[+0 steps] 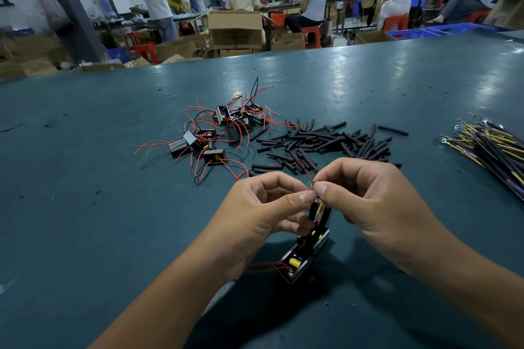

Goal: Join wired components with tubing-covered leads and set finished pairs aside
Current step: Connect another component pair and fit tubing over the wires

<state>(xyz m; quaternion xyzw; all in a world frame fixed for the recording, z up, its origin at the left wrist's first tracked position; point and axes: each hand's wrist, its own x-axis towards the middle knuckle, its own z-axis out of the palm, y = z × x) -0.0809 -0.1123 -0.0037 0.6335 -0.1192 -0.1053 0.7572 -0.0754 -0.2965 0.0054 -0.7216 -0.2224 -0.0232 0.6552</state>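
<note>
Hands meet over the teal worktop (85, 150), both pinching. Left hand (263, 207) and right hand (365, 201) each nip thin red and yellow wire ends (312, 185) between thumb and forefinger, tips almost touching. Held component (302, 256), a small black open box with a yellow part inside, hangs just below the hands at 6 o'clock, short black tubing on its leads. Loose components with red leads (215, 130) piled at 11 o'clock. Black tubing pieces (326, 142) heaped at 12 to 1 o'clock. Yellow-and-dark wire bundle (493, 147) at 2 o'clock, near the edge. Other workers (312, 0) seated at far benches.
</note>
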